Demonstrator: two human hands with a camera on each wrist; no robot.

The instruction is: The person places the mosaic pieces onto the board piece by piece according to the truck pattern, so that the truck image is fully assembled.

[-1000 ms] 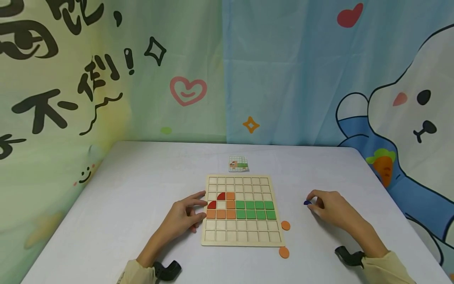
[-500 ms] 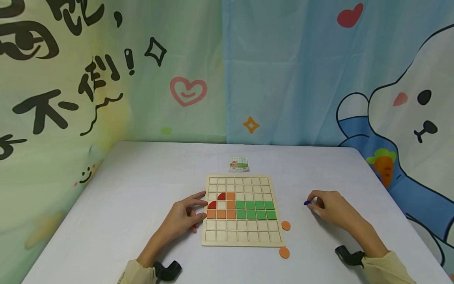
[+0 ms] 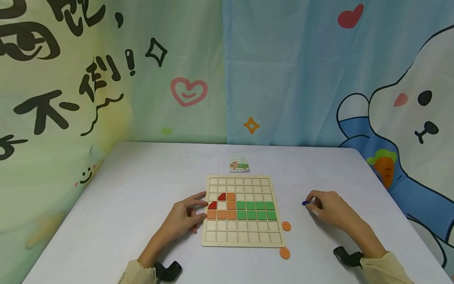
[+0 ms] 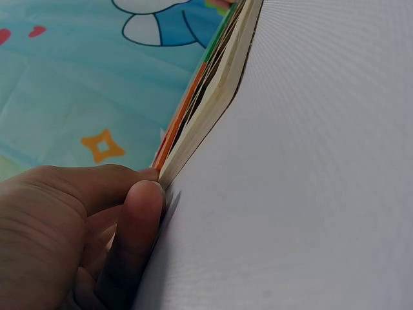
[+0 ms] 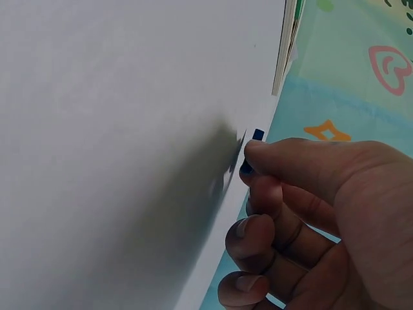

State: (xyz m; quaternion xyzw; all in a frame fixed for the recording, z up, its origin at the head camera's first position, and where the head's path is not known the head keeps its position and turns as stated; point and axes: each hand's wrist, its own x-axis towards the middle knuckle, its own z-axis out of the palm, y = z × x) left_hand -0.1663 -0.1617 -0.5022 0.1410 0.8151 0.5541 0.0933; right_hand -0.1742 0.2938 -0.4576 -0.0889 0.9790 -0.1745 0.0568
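A wooden grid board [image 3: 242,236] lies flat on the table, with orange squares [image 3: 221,215], green squares [image 3: 255,215] and two red quarter-round pieces [image 3: 222,196] set in its cells. My left hand [image 3: 183,215] rests at the board's left edge, its fingers spread and its fingertips touching the side. In the left wrist view the thumb [image 4: 139,213] meets the board's edge [image 4: 213,103]. Off to the right of the board, my right hand [image 3: 328,205] pinches a small dark blue piece [image 5: 258,135] between thumb and fingers, above the tabletop. Its full shape is partly hidden by the fingertips.
Two orange round pieces [image 3: 286,226] lie by the board's lower right corner. Behind the board is a small printed card [image 3: 239,164] with a gridded coloured picture. A white cloth covers the table [image 3: 156,165]; a printed curtain [image 3: 283,71] hangs at its back.
My right hand has shifted very slightly left with the blue piece. The left hand and the board stay where they were.
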